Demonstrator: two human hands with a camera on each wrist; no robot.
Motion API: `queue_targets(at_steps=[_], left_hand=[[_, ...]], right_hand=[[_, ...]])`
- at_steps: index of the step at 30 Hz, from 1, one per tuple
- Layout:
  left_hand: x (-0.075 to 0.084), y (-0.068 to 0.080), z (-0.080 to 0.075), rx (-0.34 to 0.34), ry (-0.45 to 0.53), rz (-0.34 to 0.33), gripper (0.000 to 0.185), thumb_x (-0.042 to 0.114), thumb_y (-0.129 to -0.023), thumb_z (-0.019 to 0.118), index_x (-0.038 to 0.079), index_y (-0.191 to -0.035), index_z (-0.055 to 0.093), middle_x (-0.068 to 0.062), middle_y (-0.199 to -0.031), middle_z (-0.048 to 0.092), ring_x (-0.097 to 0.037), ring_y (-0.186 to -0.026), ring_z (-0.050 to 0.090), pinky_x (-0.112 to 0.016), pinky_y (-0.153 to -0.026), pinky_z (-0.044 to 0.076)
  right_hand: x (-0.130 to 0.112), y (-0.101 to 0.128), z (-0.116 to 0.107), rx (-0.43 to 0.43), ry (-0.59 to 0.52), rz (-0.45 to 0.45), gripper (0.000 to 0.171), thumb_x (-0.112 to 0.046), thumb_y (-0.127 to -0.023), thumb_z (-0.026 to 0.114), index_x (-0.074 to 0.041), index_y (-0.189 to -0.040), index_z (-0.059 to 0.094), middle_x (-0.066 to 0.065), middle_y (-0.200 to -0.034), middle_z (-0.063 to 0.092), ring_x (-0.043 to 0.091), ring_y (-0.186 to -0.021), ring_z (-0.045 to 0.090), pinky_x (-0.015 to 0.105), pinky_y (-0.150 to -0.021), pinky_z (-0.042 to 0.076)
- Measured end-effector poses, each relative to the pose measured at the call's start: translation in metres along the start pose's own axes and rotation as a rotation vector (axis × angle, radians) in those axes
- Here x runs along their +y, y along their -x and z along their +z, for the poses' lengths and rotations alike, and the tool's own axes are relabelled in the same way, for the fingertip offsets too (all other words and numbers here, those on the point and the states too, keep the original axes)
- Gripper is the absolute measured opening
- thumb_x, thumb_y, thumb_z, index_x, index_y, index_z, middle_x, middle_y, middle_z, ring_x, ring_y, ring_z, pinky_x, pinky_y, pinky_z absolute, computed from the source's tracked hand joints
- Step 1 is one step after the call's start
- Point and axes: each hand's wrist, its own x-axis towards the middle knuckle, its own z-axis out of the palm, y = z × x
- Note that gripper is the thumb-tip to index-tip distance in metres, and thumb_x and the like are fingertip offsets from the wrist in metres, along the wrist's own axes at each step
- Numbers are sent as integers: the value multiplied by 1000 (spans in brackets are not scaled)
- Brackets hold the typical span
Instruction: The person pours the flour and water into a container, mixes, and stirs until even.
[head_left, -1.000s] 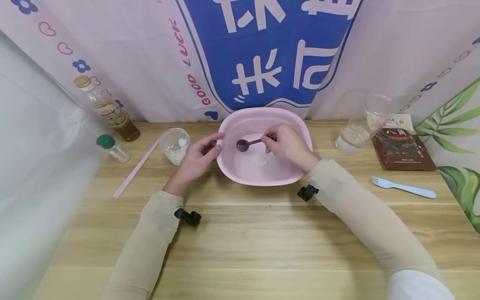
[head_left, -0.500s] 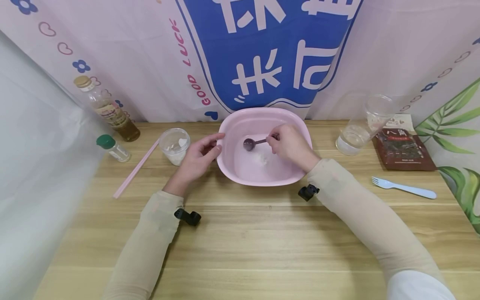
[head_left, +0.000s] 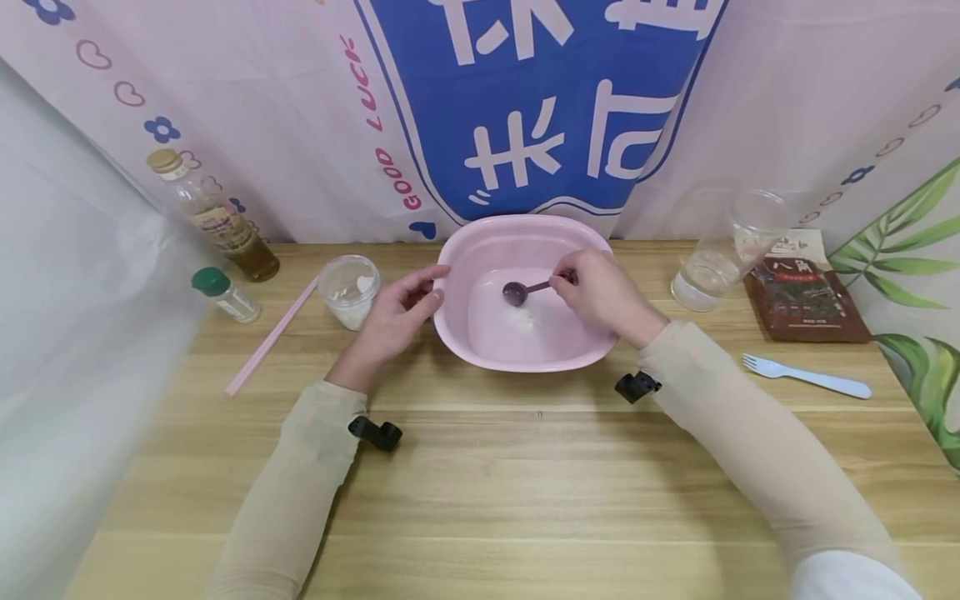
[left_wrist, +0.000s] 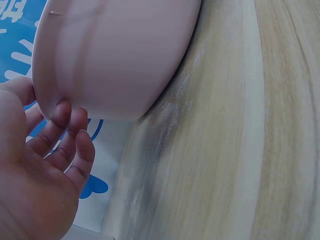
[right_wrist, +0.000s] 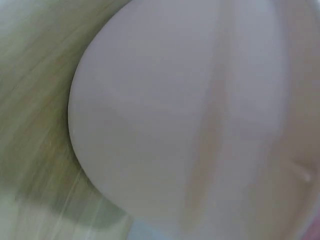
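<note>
My left hand (head_left: 395, 312) braces the rim of the pink oval plastic basin (head_left: 480, 250) on the wooden tabletop (head_left: 525, 467), its grip narrow around the edge; my right hand (head_left: 603, 293) pinches the small dark purple plastic spoon (head_left: 525, 291) over the white powder (head_left: 522, 319) inside; to work cleanly, I should keep the bowl low and the basin steady.

The basin (head_left: 480, 250) is pink plastic, smooth with a soft sheen. The spoon (head_left: 525, 290) in it looks like dark purple plastic, slightly glossy, above a small heap of matt white powder (head_left: 522, 319). The counter (head_left: 525, 467) is pale wood-grain, smooth and matt. Clear glossy plastic makes the cup (head_left: 720, 250) and the small tub (head_left: 348, 290). The fork (head_left: 806, 377) is matt light-blue plastic, and the packet (head_left: 802, 302) is shiny brown film. The backdrop (head_left: 525, 108) is printed cloth.
</note>
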Motion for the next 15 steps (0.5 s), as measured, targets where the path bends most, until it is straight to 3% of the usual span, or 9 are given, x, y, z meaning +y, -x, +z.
queue_targets(at_steps=[3, 10, 15], left_hand=[[1, 0, 0, -1, -1, -1, 42, 13, -109, 60, 5, -150, 63, -18, -116, 63, -17, -91, 59, -20, -75, 52], [1, 0, 0, -4, -3, -8, 42, 13, -109, 60, 5, -150, 63, -17, -116, 62, -17, -91, 57, -21, -75, 52], [1, 0, 0, -1, 2, -2, 42, 12, -108, 60, 5, -149, 63, -17, -115, 61, -17, -90, 57, -19, -74, 50]], right_hand=[[2, 3, -2, 2, 18, -1, 22, -12, -107, 63, 4, -110, 78, 19, -105, 77, 30, -93, 67, 44, -86, 57], [13, 12, -10, 39, 30, -28, 23, -17, -107, 65, 1, -109, 79, 15, -93, 74, 28, -86, 63, 37, -75, 49], [20, 23, -16, 86, -12, -43, 22, -19, -106, 68, -2, -110, 80, 14, -94, 73, 28, -85, 62, 36, -74, 48]])
